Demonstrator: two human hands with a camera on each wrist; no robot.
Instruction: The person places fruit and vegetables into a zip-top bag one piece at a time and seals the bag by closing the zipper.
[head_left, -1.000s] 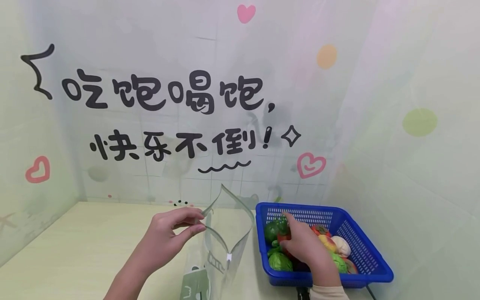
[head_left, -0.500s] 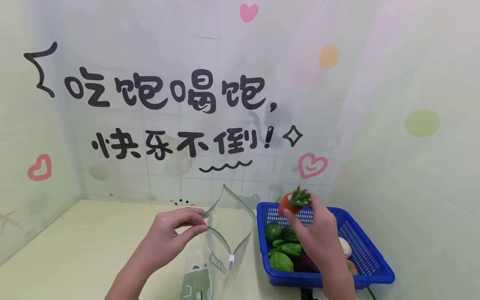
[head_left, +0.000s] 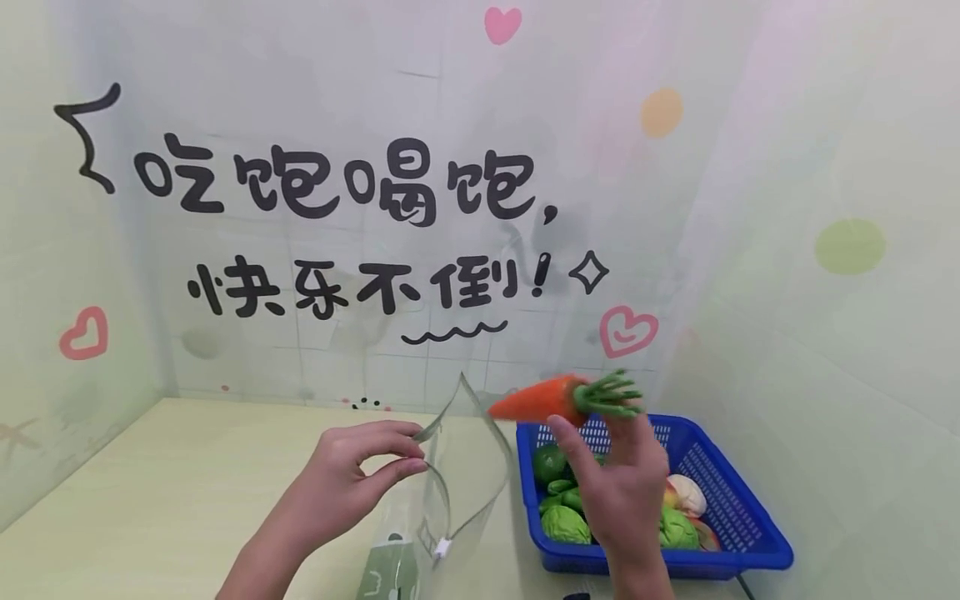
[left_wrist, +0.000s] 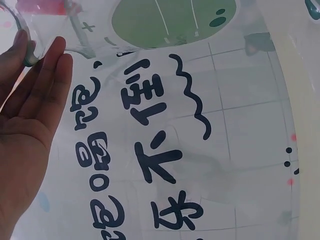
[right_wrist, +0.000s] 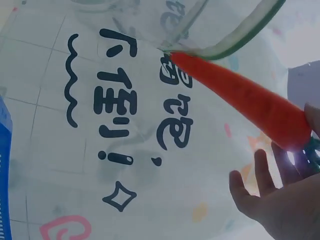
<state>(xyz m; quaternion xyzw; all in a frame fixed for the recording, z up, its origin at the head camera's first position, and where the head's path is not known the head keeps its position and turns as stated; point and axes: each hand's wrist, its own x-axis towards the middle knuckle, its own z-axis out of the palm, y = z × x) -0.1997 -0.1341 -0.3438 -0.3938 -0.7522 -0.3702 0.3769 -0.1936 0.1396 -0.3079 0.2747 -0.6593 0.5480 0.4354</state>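
Carrot [head_left: 542, 399] is held up in the right grip [head_left: 626, 487], pinched between thumb and fingers at its thick, leafy end; the gap is narrowed to the carrot's width. Carrot is tilted only slightly in the head view, its tip pointed left toward the mouth of a clear bag [head_left: 450, 510]. Whether the rim is touched by the tip cannot be told with confidence, as the two are overlapped in both the head and right wrist views.

Bag rim is pinched in the left grip [head_left: 363, 467], thumb and fingertips closed on the thin edge; the mouth is spread wide, and a white slider [head_left: 442, 547] is seen at its near corner.

Blue basket [head_left: 585, 561] is placed right of the bag on the worktop [head_left: 187, 479]; green cabbages [head_left: 564, 525] and a white piece [head_left: 687, 494] are held in it.
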